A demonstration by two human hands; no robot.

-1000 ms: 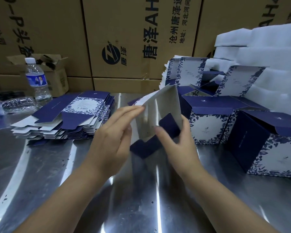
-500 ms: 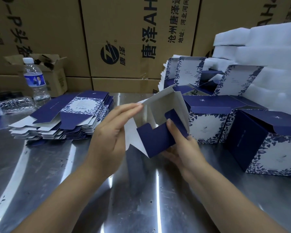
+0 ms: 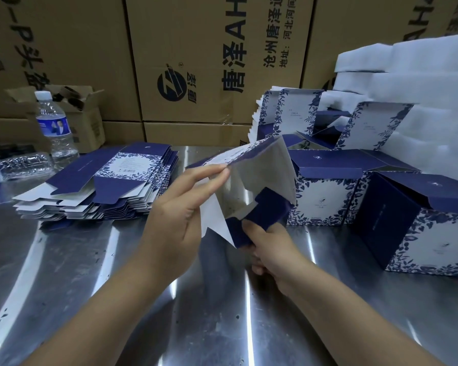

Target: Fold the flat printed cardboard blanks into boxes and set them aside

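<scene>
A half-opened blue-and-white printed blank [image 3: 259, 175] hangs in the air above the steel table, its white inside facing me. My left hand [image 3: 180, 207] holds its upper left edge between thumb and straight fingers. My right hand [image 3: 270, 247] grips the dark blue bottom flaps from below, thumb on top. A stack of flat blanks [image 3: 103, 186] lies at the left. Folded boxes stand at the right, one close by [image 3: 421, 223] and another behind it [image 3: 325, 191].
A steel table [image 3: 90, 273] carries everything. An upright water bottle [image 3: 54, 128] and a crushed bottle [image 3: 24, 165] sit at far left. Large brown cartons [image 3: 196, 62] wall the back. White foam sheets [image 3: 407, 83] pile at the right, with more open boxes [image 3: 296, 112] before them.
The blank has opened out and tilted, its top edge swinging left over my left fingers. My right hand slid lower and folded the blue bottom flaps up toward me.
</scene>
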